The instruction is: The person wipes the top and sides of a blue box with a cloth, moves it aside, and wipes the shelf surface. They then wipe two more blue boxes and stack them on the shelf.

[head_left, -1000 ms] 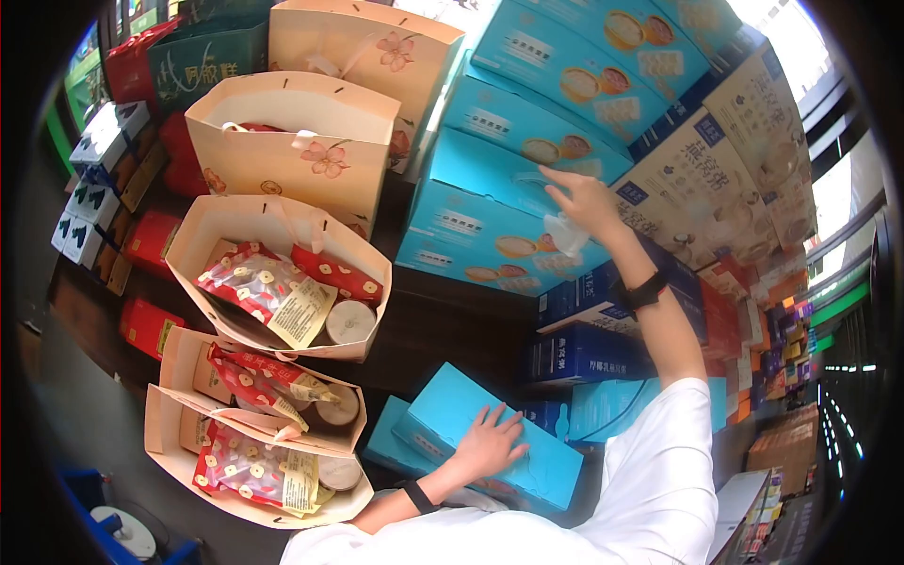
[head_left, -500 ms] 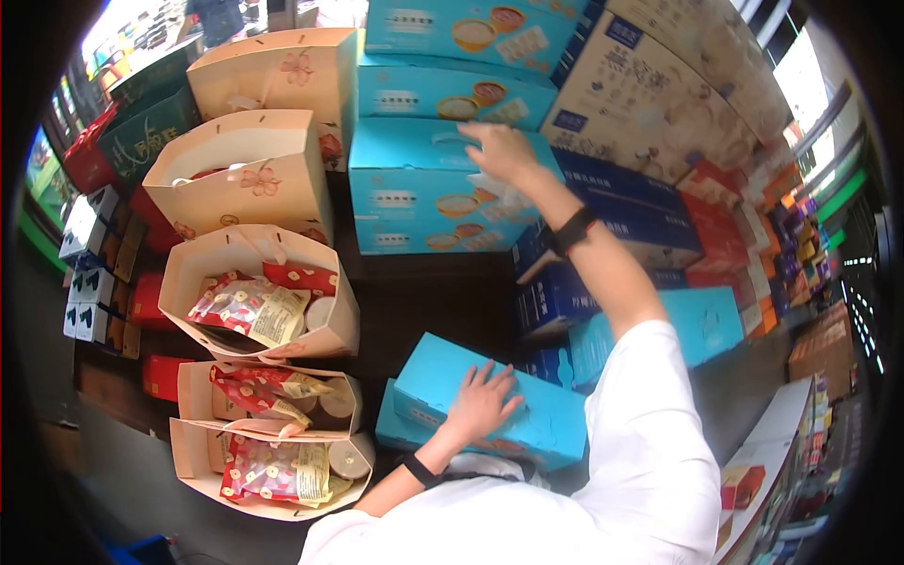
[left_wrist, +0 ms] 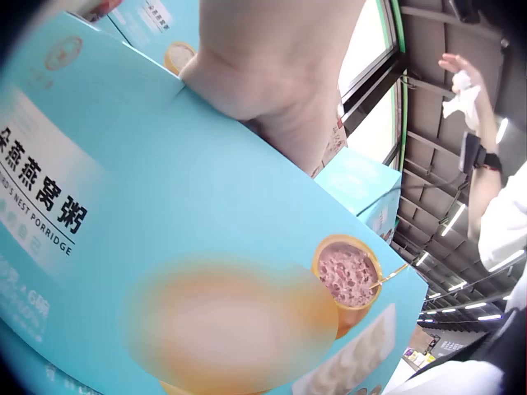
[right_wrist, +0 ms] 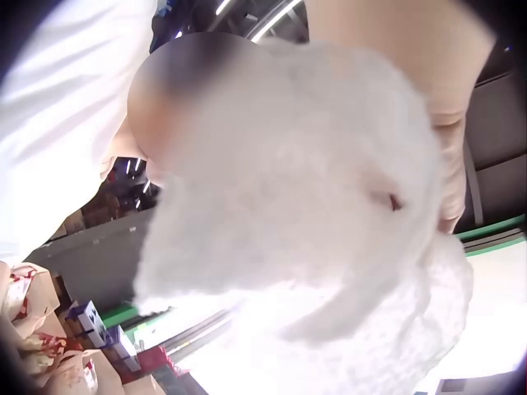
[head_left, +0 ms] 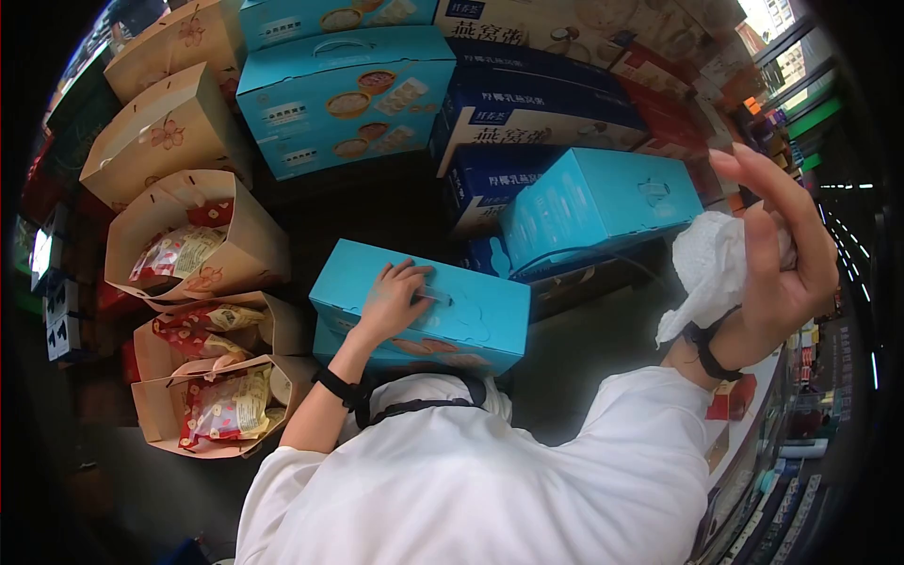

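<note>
My left hand (head_left: 388, 301) rests on top of a turquoise porridge box (head_left: 485, 306), its fingers spread near the clear plastic handle (head_left: 435, 298). The same box (left_wrist: 181, 189) fills much of the left wrist view, bowl pictures on its side. Another turquoise box lies under it, mostly hidden. Raised at the right, my right hand (head_left: 786, 301) holds a crumpled white tissue (head_left: 704, 264) against the palm, thumb and forefinger apart. In the right wrist view the tissue (right_wrist: 288, 189) covers most of that hand.
Another turquoise box (head_left: 603, 202) with a handle stands to the right, by dark blue boxes (head_left: 537, 104). Stacked turquoise boxes (head_left: 348, 104) stand farther back. Peach paper bags (head_left: 198, 235) line the left, several holding red snack packs (head_left: 179, 250). A dark strap loops near the right-hand box.
My right hand has left the far turquoise stack and swung back to the right, up near the camera, with the tissue. The left hand stays on the near box. The view has turned right.
</note>
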A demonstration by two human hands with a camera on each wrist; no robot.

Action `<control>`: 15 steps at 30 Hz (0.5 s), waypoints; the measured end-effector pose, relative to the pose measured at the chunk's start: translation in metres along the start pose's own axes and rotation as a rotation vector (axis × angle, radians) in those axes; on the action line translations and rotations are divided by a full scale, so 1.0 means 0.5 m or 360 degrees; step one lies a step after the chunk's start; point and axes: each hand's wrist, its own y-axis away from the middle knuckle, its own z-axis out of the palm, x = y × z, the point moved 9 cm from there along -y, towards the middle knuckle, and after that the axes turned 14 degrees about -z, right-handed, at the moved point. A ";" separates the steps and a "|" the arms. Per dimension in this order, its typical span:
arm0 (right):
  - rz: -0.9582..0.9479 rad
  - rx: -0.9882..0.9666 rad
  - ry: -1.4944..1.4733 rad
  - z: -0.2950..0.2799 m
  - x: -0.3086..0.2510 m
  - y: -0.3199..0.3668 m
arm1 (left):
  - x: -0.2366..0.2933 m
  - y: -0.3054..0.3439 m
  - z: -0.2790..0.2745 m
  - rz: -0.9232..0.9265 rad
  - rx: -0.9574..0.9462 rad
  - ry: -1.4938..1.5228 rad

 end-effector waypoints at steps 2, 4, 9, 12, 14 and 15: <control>-0.0036 0.0040 0.0061 -0.042 0.022 0.048 | 0.006 -0.001 -0.006 -0.0030 -0.0020 0.0037; 0.0251 0.0150 0.0175 -0.091 0.072 0.097 | 0.008 0.000 -0.002 -0.0046 -0.0049 0.0046; 0.0716 -0.0016 0.0080 -0.072 0.251 0.199 | 0.008 0.038 -0.017 -0.0023 0.0127 0.0148; 0.0750 -0.0473 0.0203 0.015 0.378 0.285 | 0.020 0.075 -0.032 -0.0022 0.0251 0.0139; 0.0726 -0.0598 0.0286 0.049 0.436 0.346 | 0.038 0.104 -0.052 -0.0062 0.0351 0.0108; 0.0731 -0.0709 0.0285 0.071 0.453 0.372 | 0.048 0.121 -0.057 -0.0054 0.0357 0.0111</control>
